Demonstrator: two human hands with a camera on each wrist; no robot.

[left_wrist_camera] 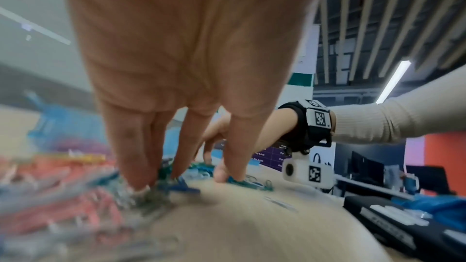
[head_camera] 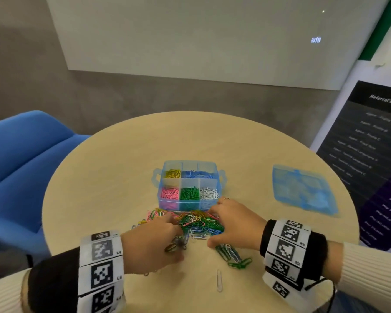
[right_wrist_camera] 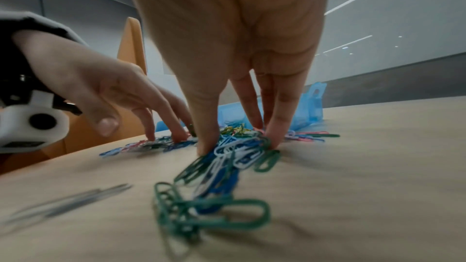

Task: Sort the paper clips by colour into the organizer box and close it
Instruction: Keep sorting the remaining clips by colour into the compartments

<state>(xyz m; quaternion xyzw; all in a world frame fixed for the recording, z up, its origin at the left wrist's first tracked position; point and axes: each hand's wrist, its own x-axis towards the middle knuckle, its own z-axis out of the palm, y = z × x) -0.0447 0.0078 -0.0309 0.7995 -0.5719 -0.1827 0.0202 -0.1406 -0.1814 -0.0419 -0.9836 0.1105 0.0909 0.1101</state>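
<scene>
Now both hands are spread, fingers straight, on the mixed paper clips (head_camera: 196, 222) heaped on the round table (head_camera: 122, 168): left hand (head_camera: 152, 241), right hand (head_camera: 235, 224). Nothing seems gripped. Just behind sits the open organizer box (head_camera: 189, 185); its lid (head_camera: 303, 190) lies apart.

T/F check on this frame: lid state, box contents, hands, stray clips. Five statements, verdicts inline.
1. The lid is on the box. False: it lies apart on the table, to the box's right.
2. The green clips sit in the near middle compartment. True.
3. The left hand holds the lid. False: its fingers rest in the loose pile.
4. The right hand has its fingers spread on the pile. True.
5. A single pale clip lies alone nearest the person. True.
</scene>
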